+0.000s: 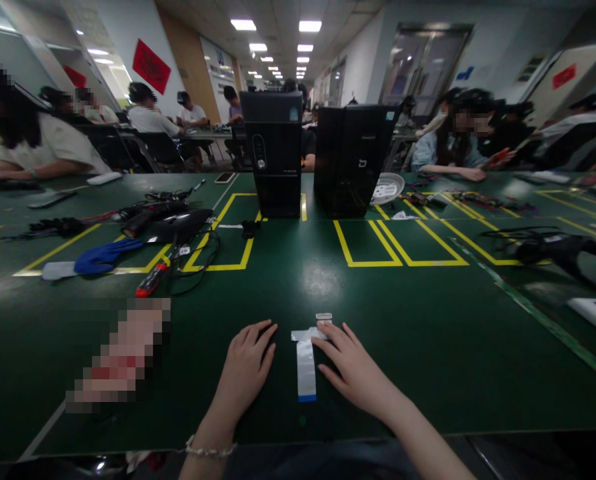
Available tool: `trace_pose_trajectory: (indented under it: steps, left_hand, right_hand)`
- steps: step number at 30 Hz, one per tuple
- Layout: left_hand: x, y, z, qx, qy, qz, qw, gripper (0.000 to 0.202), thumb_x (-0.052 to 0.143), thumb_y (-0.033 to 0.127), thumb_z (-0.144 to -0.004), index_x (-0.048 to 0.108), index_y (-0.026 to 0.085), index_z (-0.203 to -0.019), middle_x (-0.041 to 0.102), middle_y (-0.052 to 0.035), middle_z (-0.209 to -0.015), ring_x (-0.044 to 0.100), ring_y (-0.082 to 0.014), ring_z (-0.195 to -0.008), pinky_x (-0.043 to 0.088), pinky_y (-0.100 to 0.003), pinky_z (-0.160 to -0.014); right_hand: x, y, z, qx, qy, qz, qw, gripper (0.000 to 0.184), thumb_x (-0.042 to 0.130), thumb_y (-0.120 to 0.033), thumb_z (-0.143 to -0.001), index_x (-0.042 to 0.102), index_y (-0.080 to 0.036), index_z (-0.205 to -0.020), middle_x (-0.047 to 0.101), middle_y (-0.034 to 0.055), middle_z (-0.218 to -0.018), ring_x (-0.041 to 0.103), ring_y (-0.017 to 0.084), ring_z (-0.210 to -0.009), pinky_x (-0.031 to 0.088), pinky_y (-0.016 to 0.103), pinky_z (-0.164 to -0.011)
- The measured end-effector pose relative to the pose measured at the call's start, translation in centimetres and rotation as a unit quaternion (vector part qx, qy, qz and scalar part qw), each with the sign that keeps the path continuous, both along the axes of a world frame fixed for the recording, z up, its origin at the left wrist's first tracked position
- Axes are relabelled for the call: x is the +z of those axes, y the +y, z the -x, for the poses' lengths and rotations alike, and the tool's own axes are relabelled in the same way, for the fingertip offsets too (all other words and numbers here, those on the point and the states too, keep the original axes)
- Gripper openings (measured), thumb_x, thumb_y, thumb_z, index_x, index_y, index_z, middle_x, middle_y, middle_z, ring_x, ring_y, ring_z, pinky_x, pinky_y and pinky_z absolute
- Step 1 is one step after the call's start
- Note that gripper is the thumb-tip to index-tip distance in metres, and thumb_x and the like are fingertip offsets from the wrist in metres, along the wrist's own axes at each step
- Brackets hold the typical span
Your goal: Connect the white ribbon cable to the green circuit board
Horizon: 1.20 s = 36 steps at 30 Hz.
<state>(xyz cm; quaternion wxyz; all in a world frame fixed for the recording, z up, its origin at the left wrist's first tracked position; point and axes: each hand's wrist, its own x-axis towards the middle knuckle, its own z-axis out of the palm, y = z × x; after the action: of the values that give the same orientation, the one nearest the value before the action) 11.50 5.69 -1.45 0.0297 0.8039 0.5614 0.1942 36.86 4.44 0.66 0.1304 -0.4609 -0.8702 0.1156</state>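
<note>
A white flat ribbon cable (307, 370) with a blue end strip lies folded on the green table in front of me. Its long part points toward me, and a short part crosses it at the top. A small pale connector piece (323, 317) shows just beyond my fingertips. My right hand (348, 360) rests with fingers spread, its fingertips touching the cable's upper right part and partly covering it. To the left of the cable, apart from it, my left hand (251, 353) lies palm down with its fingers stretched out, holding nothing.
Two black computer towers (277, 153) (351, 160) stand at the back of the green table (403, 320). Leftward lie a red-and-black screwdriver (151, 280), a blue glove (108, 256) and black cables. A white basket (388, 189) sits behind yellow tape outlines. Other people sit around.
</note>
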Motion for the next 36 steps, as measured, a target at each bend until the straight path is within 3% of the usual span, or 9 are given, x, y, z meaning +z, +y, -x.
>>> trace_pose_trajectory:
  steps: [11, 17, 20, 23, 26, 28, 31, 36]
  left_hand:
    - [0.0, -0.1, 0.1, 0.003, -0.016, 0.007, 1.000, 0.037, 0.044, 0.024, -0.096, 0.055, 0.021, -0.131, 0.056, -0.0092, -0.131, 0.050, -0.0265, -0.120, 0.041, -0.048, -0.102]
    - [0.2, -0.1, 0.0, 0.007, -0.014, 0.008, 1.000, 0.037, 0.046, 0.024, -0.095, 0.056, 0.022, -0.131, 0.057, -0.0085, -0.131, 0.051, -0.0269, -0.120, 0.042, -0.049, -0.102]
    - [0.2, -0.1, 0.0, 0.006, -0.006, 0.011, 1.000, 0.037, 0.046, 0.024, -0.095, 0.057, 0.020, -0.130, 0.057, -0.0091, -0.131, 0.051, -0.0271, -0.120, 0.043, -0.049, -0.101]
    - [0.2, -0.1, 0.0, 0.005, 0.000, 0.009, 1.000, 0.037, 0.045, 0.023, -0.095, 0.057, 0.020, -0.130, 0.057, -0.0093, -0.132, 0.051, -0.0275, -0.120, 0.043, -0.049, -0.101]
    - [0.2, -0.1, 0.0, 0.002, 0.004, 0.010, 1.000, 0.037, 0.045, 0.024, -0.095, 0.056, 0.020, -0.131, 0.057, -0.0096, -0.132, 0.051, -0.0277, -0.120, 0.042, -0.050, -0.102]
    - [0.1, -0.1, 0.1, 0.003, 0.002, 0.011, 1.000, 0.038, 0.045, 0.024, -0.096, 0.056, 0.020, -0.131, 0.057, -0.0093, -0.132, 0.051, -0.0276, -0.120, 0.042, -0.050, -0.102]
    - [0.0, -0.1, 0.1, 0.007, -0.002, 0.010, 1.000, 0.038, 0.045, 0.025, -0.096, 0.056, 0.020, -0.132, 0.056, -0.0091, -0.133, 0.051, -0.0274, -0.121, 0.042, -0.050, -0.102]
    - [0.1, -0.2, 0.0, 0.010, -0.004, 0.010, 1.000, 0.038, 0.045, 0.025, -0.096, 0.056, 0.021, -0.131, 0.057, -0.0087, -0.132, 0.051, -0.0275, -0.120, 0.042, -0.049, -0.102]
  right_hand:
    - [-0.5, -0.3, -0.1, 0.024, 0.016, -0.024, 0.999, 0.047, 0.049, -0.020, -0.091, 0.049, -0.028, -0.137, 0.043, 0.0086, -0.147, 0.036, 0.024, -0.138, 0.026, 0.056, -0.113]
    - [-0.2, -0.2, -1.6, 0.006, 0.019, -0.059, 0.998, 0.054, 0.049, -0.026, -0.092, 0.038, -0.027, -0.145, 0.023, 0.0096, -0.157, 0.018, 0.027, -0.145, 0.029, 0.054, -0.113]
    - [-0.1, 1.4, -6.0, -0.076, -0.010, -0.108, 0.991, 0.050, 0.045, -0.034, -0.094, 0.042, -0.023, -0.143, 0.023, 0.0116, -0.157, 0.017, 0.028, -0.145, 0.027, 0.054, -0.113]
    - [-0.1, 4.4, -13.2, -0.196, -0.060, -0.134, 0.970, 0.051, 0.042, -0.042, -0.094, 0.048, -0.016, -0.138, 0.028, 0.0151, -0.154, 0.021, 0.030, -0.144, 0.028, 0.052, -0.113]
    - [0.1, 6.8, -21.0, -0.356, -0.136, -0.116, 0.917, 0.055, 0.037, -0.043, -0.094, 0.049, -0.011, -0.137, 0.031, 0.0188, -0.151, 0.023, 0.031, -0.142, 0.026, 0.048, -0.113]
    - [0.2, 7.4, -25.1, -0.422, -0.144, -0.110, 0.888, 0.060, 0.033, -0.041, -0.094, 0.047, 0.000, -0.136, 0.030, 0.0291, -0.148, 0.022, 0.037, -0.141, 0.023, 0.050, -0.112]
    - [-0.1, 7.1, -28.7, -0.488, -0.139, -0.100, 0.856, 0.066, 0.026, -0.043, -0.095, 0.043, 0.005, -0.136, 0.032, 0.0351, -0.144, 0.024, 0.041, -0.139, 0.024, 0.052, -0.110]
    - [-1.9, 6.7, -30.7, -0.540, -0.125, -0.043, 0.831, 0.073, 0.020, -0.050, -0.094, 0.039, 0.004, -0.139, 0.039, 0.0359, -0.138, 0.035, 0.041, -0.134, 0.029, 0.050, -0.106]
